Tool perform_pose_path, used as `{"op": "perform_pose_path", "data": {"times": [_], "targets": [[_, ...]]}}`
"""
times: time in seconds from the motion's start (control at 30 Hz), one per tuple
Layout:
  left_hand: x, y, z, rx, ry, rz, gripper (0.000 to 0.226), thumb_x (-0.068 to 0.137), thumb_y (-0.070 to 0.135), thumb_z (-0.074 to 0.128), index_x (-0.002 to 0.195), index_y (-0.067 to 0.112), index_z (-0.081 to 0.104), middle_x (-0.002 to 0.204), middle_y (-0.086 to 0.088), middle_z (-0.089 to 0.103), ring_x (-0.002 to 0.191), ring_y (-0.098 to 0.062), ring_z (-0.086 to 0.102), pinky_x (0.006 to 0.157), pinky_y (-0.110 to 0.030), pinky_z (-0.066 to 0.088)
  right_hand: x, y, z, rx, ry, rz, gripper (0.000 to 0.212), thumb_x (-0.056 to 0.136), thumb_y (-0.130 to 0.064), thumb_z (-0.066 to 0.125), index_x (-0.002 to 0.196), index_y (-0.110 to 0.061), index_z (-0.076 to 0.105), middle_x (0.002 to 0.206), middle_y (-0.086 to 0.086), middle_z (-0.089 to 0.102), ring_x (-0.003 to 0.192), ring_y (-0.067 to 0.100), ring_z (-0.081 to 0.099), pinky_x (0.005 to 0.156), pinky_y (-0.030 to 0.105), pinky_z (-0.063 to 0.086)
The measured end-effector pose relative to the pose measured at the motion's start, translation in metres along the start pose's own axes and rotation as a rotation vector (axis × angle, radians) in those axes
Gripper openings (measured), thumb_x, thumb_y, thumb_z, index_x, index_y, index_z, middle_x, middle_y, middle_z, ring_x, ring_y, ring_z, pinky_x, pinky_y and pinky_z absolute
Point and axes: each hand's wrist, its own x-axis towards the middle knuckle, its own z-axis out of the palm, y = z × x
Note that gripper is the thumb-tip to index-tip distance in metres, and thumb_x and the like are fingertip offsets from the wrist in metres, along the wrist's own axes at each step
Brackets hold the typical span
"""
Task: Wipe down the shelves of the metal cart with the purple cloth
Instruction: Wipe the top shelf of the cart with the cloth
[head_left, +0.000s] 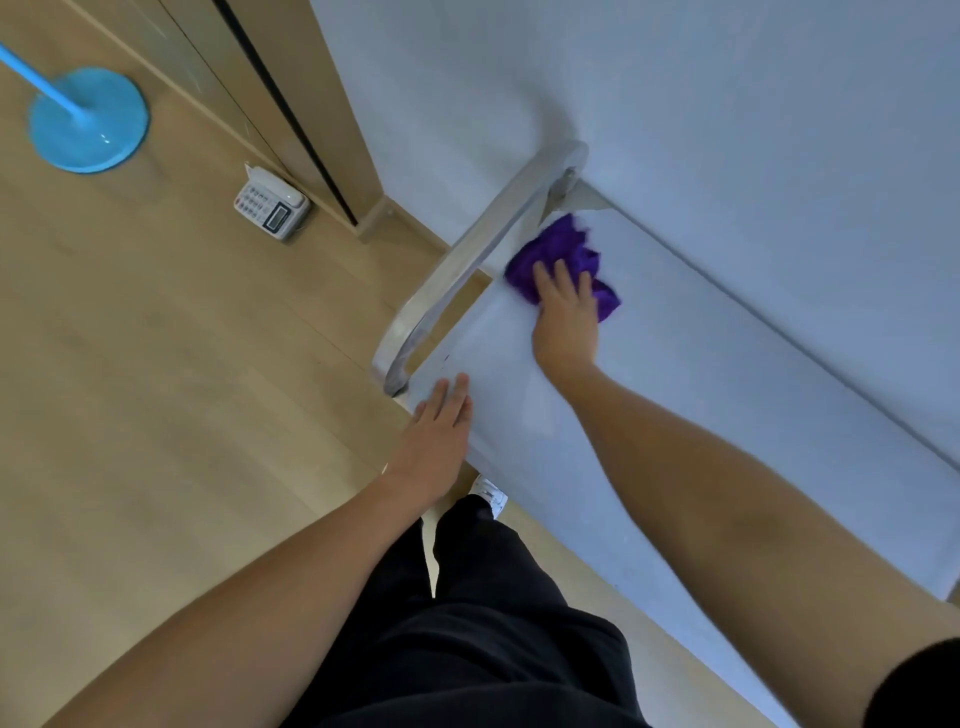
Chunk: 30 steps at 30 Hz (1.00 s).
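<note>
The metal cart's top shelf (701, 395) is a smooth pale sheet running from the centre to the right edge, with a curved steel handle (467, 260) at its left end. A crumpled purple cloth (561, 249) lies on the shelf near the far left corner by the handle. My right hand (566, 317) presses flat on the cloth, fingers straight. With its fingers straight, my left hand (436, 431) rests on the shelf's near left corner. The lower shelves are hidden under the top one.
The cart stands against a white wall (675, 93). On the wooden floor to the left lie a white desk telephone (270, 205) and a blue round mop base (88, 122) with its blue pole. A wooden door frame (291, 104) stands behind the telephone.
</note>
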Motion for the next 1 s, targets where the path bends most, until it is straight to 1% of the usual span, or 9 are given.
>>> {"op": "perform_pose_path", "data": {"times": [0.1,0.2,0.33,0.5,0.6,0.67,0.83,0.9,1.0], "targets": [[0.000,-0.002,0.001,-0.005,-0.006,0.004,0.065,0.099,0.014,0.041,0.152,0.003,0.005,0.160,-0.012,-0.015,0.149,-0.033,-0.006,0.120,-0.040,0.014,-0.048,-0.031,0.022,0.045,-0.040,-0.193,0.062,0.092,-0.001,0.043,0.148,-0.025,0.035,0.157,0.005,0.030,0.147,0.035,0.017,0.119,0.050,0.017],[-0.001,-0.001,-0.001,-0.011,-0.014,0.005,0.069,0.098,0.018,0.044,0.153,0.006,0.004,0.161,-0.014,-0.007,0.149,-0.032,-0.005,0.121,-0.041,0.014,-0.083,-0.044,0.038,0.088,-0.093,-0.259,0.052,0.097,-0.014,0.047,0.146,-0.029,0.039,0.157,-0.001,0.031,0.148,0.030,0.016,0.120,0.046,0.019],[-0.002,-0.002,0.001,-0.014,-0.008,0.017,0.065,0.102,0.019,0.040,0.152,0.004,0.002,0.160,-0.012,-0.017,0.148,-0.032,-0.008,0.121,-0.041,0.011,-0.052,-0.036,0.028,0.187,-0.061,-0.218,0.052,0.096,-0.006,0.045,0.144,-0.026,0.042,0.155,-0.003,0.035,0.149,0.027,0.017,0.117,0.043,0.029],[-0.001,0.000,-0.003,-0.038,0.018,0.003,0.063,0.102,0.026,0.036,0.152,0.003,0.004,0.160,-0.012,-0.016,0.149,-0.030,-0.006,0.121,-0.040,0.012,0.005,-0.023,0.005,0.214,-0.014,0.042,0.060,0.096,-0.002,0.040,0.148,-0.033,0.033,0.160,-0.006,0.023,0.150,0.025,0.011,0.106,0.047,0.040],[0.005,0.006,-0.008,-0.072,0.086,-0.042,0.061,0.103,0.029,0.032,0.153,0.009,0.005,0.162,-0.010,-0.008,0.150,-0.026,-0.001,0.120,-0.035,0.018,-0.003,-0.022,0.006,0.157,-0.009,-0.016,0.066,0.095,0.002,0.041,0.149,-0.032,0.030,0.160,-0.004,0.021,0.150,0.027,0.009,0.115,0.048,0.031],[0.013,0.010,-0.013,-0.056,0.120,-0.035,0.061,0.103,0.031,0.032,0.153,0.012,0.002,0.162,-0.009,-0.009,0.150,-0.026,-0.001,0.119,-0.034,0.022,-0.019,-0.021,0.013,0.114,-0.002,-0.089,0.067,0.093,0.004,0.042,0.150,-0.030,0.031,0.160,-0.002,0.024,0.150,0.028,0.009,0.119,0.048,0.023],[0.034,0.019,-0.018,-0.018,0.067,0.014,0.066,0.101,0.036,0.036,0.153,0.009,0.004,0.161,-0.011,-0.012,0.149,-0.029,-0.001,0.118,-0.036,0.022,-0.003,0.002,0.004,0.179,0.046,-0.036,0.056,0.097,-0.005,0.041,0.147,-0.028,0.037,0.157,-0.005,0.031,0.149,0.022,0.014,0.106,0.042,0.041],[0.037,0.021,-0.016,-0.024,0.060,-0.002,0.067,0.101,0.036,0.038,0.152,0.007,0.006,0.161,-0.013,-0.011,0.149,-0.032,-0.002,0.119,-0.038,0.021,0.027,0.018,-0.008,0.171,0.067,0.032,0.058,0.094,-0.003,0.040,0.148,-0.024,0.035,0.158,0.000,0.028,0.149,0.027,0.012,0.112,0.046,0.035],[0.036,0.024,-0.011,-0.019,0.065,-0.017,0.069,0.101,0.037,0.039,0.152,0.006,0.006,0.161,-0.014,-0.010,0.149,-0.033,-0.002,0.119,-0.040,0.020,0.059,0.034,-0.023,0.109,0.050,0.110,0.062,0.095,-0.002,0.037,0.152,-0.024,0.027,0.162,0.004,0.016,0.150,0.032,0.003,0.120,0.050,0.018]]}}
